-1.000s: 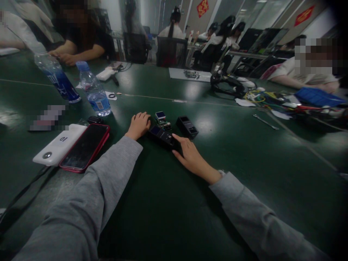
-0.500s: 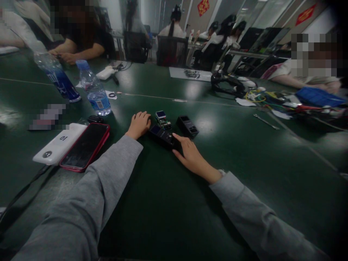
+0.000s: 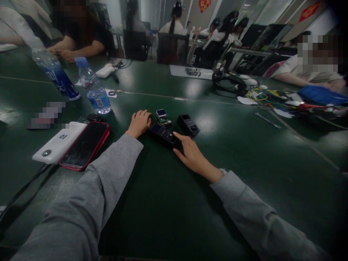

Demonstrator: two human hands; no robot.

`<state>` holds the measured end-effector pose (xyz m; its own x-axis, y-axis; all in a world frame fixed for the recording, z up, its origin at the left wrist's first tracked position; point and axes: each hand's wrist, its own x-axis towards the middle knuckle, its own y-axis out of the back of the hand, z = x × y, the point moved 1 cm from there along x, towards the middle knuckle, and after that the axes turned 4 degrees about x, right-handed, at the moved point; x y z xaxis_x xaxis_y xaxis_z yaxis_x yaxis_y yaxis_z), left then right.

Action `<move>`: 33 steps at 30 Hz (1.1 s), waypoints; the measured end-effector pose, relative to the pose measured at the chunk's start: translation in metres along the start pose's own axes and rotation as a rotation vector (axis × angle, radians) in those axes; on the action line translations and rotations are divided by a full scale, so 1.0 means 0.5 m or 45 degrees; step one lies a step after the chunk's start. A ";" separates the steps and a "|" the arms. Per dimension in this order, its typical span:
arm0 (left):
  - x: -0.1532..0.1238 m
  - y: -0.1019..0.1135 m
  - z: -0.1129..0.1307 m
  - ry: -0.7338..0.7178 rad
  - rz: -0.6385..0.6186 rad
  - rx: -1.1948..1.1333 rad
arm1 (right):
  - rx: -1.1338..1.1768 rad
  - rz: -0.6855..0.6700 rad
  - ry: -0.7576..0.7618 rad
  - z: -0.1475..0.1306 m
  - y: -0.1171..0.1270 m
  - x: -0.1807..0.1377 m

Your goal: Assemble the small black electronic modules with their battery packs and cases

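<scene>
My right hand grips the near end of a black handheld device, thumb on one side and fingers on the other. The device has a small dark screen and lies on the green table. At its far end rests my left hand, open and palm down, fingers stretched out and holding nothing. Just beyond the device sits a small green circuit board with a little display on it. A second black device with a screen and buttons lies to the right of the board.
On the left are a red-cased phone, a white power bank with a cable, a water bottle and a blue-labelled bottle. A wrench and tangled wires lie right. People sit around the table.
The view has shifted very slightly. Both hands and the devices stay in place.
</scene>
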<state>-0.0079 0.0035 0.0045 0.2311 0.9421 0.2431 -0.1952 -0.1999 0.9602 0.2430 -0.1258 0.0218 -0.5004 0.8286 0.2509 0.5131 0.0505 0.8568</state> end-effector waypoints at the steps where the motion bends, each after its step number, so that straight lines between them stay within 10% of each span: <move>1: 0.000 0.000 0.000 0.002 -0.001 0.001 | 0.002 -0.001 -0.003 -0.001 0.000 0.000; 33: 0.001 -0.006 -0.003 -0.005 0.002 -0.005 | -0.018 0.006 0.031 0.007 -0.006 0.001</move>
<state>-0.0086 0.0048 0.0015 0.2345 0.9407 0.2452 -0.1989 -0.2005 0.9593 0.2435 -0.1238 0.0177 -0.5147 0.8152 0.2657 0.5060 0.0386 0.8616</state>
